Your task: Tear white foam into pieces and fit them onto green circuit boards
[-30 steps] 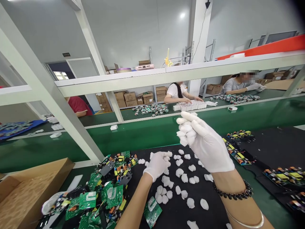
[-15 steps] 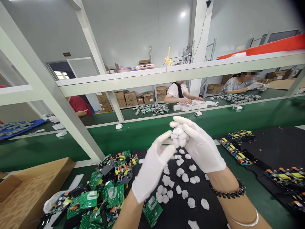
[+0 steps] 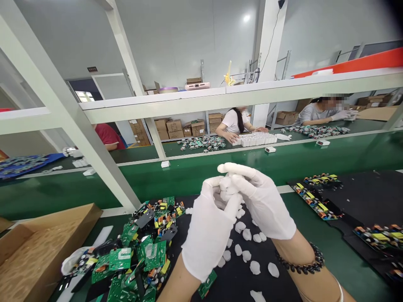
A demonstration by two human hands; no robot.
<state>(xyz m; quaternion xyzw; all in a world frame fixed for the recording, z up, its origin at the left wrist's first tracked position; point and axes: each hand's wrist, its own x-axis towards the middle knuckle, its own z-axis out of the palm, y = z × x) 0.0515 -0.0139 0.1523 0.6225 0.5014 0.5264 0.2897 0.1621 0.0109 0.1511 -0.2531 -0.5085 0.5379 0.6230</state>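
White gloves cover both of my hands. My left hand and my right hand meet over the black mat, their fingers curled around a clump of white putty-like lumps. Fingers partly hide the clump, so how it is split between the hands is not fully visible. Beneath and in front of the hands, several loose white lumps lie scattered on the mat. Partly under my left wrist a green circuit board shows.
Piled circuit boards lie left of the mat, beside a cardboard box. On the right, assembled boards rest on a black sheet. A green conveyor edge and a white frame beam run across. Co-workers sit beyond.
My hands have closed in on each other around the white clump. The left hand has shifted slightly right, and the right fingertips have come down a little. The camera view has moved slightly.
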